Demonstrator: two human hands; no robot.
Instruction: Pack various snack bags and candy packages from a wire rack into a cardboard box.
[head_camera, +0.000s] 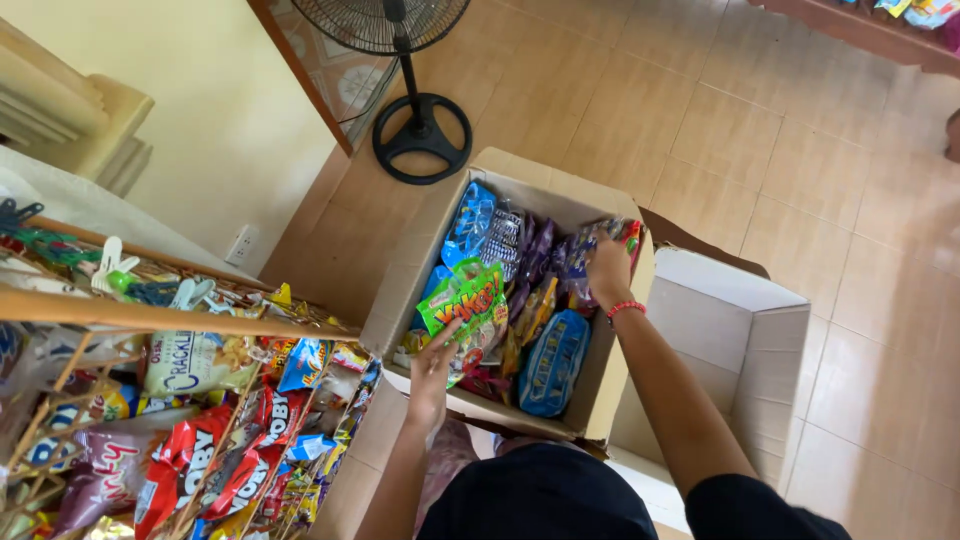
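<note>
Where the floor (800, 160) spreads out in large tan tiles, one open cardboard box (600, 370) stands packed with snack bags, and a second box (745, 340), pale inside and showing nothing in it, sits just beside it on the right. One black pedestal fan (420, 120) rests on its round base near the cream wall, which carries one white socket (241, 243). At the lower left a wire rack (150, 420) holds many more packets (too many and too crowded to count) with a few clips hooked along its top rail.

Inside the full box, about ten bags show, among them one green snack bag (465, 300) and two blue ones.

The left hand (432, 375) lies at the box's near edge, fingers loosely spread against the green snack bag, its grip released. The right hand (608, 272), wearing one red bead bracelet (626, 308), has its grip closed around a colourful packet (610, 235) at the box's far right side.
</note>
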